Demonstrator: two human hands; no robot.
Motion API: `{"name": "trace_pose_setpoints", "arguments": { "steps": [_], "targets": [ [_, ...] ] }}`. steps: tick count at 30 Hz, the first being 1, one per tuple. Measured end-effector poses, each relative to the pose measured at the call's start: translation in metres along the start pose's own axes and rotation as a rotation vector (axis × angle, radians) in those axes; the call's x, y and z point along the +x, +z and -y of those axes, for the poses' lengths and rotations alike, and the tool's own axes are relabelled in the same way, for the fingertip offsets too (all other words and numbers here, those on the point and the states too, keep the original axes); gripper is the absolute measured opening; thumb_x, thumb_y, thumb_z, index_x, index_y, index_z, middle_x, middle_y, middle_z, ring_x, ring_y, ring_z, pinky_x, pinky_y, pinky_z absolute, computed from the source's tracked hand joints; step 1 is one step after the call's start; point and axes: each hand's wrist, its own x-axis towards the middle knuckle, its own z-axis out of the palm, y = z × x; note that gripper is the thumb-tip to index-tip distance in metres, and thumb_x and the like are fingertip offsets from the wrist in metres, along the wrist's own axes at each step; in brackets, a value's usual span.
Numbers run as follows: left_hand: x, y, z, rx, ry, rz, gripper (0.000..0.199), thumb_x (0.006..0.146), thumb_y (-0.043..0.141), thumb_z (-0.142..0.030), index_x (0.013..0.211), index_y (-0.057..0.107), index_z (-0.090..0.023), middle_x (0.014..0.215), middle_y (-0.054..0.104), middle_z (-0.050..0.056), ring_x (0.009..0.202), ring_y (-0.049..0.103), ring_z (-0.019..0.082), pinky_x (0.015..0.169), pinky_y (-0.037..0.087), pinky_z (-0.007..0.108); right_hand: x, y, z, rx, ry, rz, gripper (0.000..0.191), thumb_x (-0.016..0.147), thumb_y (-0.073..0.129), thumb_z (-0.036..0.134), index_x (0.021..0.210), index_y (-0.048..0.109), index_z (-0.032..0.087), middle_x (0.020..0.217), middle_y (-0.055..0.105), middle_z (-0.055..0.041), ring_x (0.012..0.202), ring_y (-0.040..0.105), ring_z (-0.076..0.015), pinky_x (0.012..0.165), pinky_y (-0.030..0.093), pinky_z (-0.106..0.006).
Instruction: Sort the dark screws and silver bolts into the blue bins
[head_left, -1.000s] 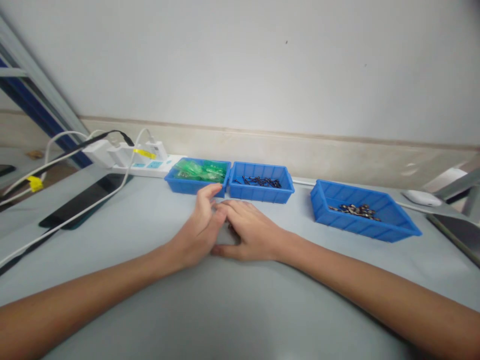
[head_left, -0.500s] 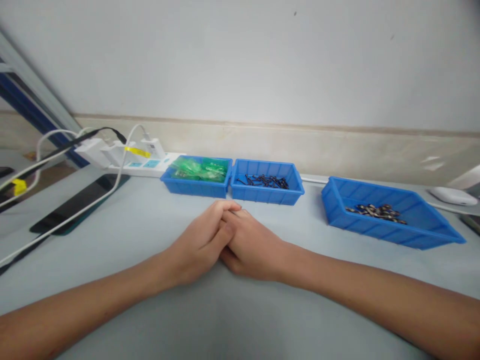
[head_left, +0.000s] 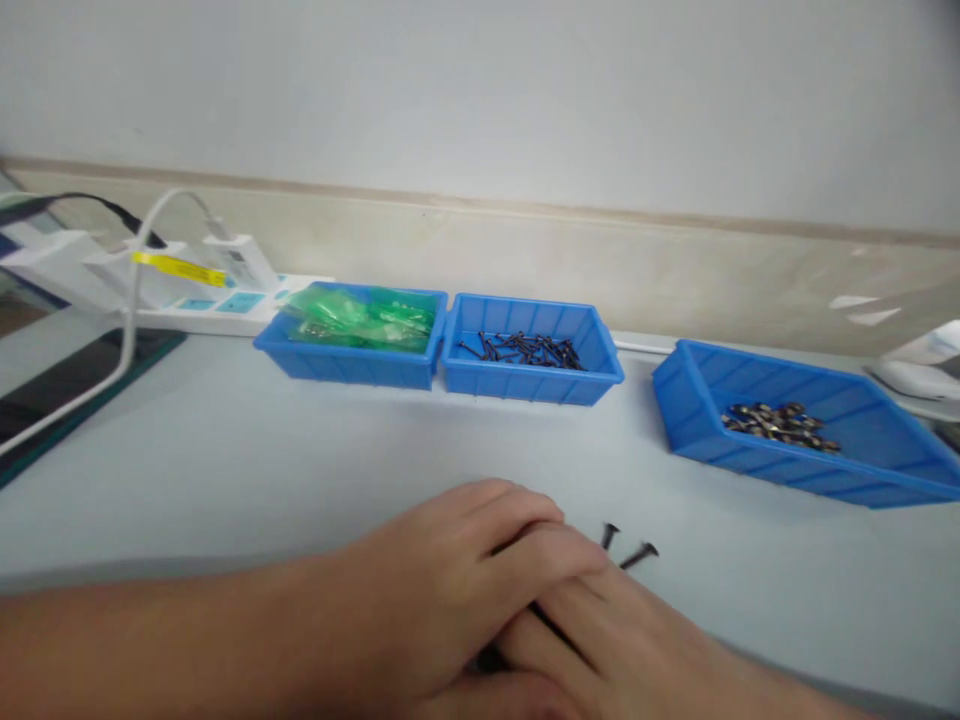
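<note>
My left hand is closed over my right hand, its fingers wrapped across the other's back. The right hand's fingers are mostly hidden beneath. Two dark screws poke out beyond the right hand, heads outward; whether they are held or lie on the table cannot be told. A dark spot shows between the palms, too unclear to name. Beyond the hands stands a blue bin of dark screws. To its left, another blue bin holds green plastic bags.
At the right, a larger blue bin contains small shiny metal parts. A white power strip with plugs and a white cable lies at the left, near a dark phone. Behind runs the wall.
My clasped hands are nearer and lower in the view, slightly to the right. The view has shifted closer to the bins. Two screws now show past my right hand.
</note>
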Motion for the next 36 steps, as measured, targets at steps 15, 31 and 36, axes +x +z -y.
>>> {"name": "trace_pose_setpoints", "arguments": {
  "steps": [15, 31, 36],
  "targets": [
    [0.000, -0.011, 0.018, 0.024, -0.204, -0.143, 0.025, 0.084, 0.034, -0.008, 0.097, 0.053, -0.019, 0.091, 0.061, 0.002, 0.086, 0.056, 0.014, 0.082, 0.046, 0.027, 0.007, 0.006, -0.003, -0.093, -0.018, -0.145, 0.019, 0.084, 0.051, 0.027, 0.092, 0.062, 0.013, 0.086, 0.062, -0.0073, 0.089, 0.054, -0.0222, 0.088, 0.043, -0.034],
    [0.002, -0.009, 0.024, 0.337, -0.159, -0.129, 0.011, 0.079, 0.047, -0.010, 0.080, 0.055, -0.017, 0.084, 0.054, 0.003, 0.085, 0.048, 0.017, 0.080, 0.037, 0.032, 0.009, -0.002, 0.006, -0.085, 0.106, -0.064, 0.010, 0.081, 0.053, 0.027, 0.082, 0.057, 0.017, 0.079, 0.057, -0.0042, 0.077, 0.049, -0.0202, 0.069, 0.037, -0.035],
    [0.002, -0.008, 0.022, 0.415, -0.142, -0.117, 0.011, 0.082, 0.043, -0.015, 0.080, 0.054, -0.017, 0.084, 0.055, 0.004, 0.083, 0.047, 0.018, 0.075, 0.036, 0.033, 0.009, -0.009, 0.009, 0.007, 0.117, -0.040, 0.010, 0.083, 0.051, 0.025, 0.083, 0.057, 0.017, 0.080, 0.057, -0.0057, 0.080, 0.050, -0.0200, 0.073, 0.039, -0.036]
  ]
}}
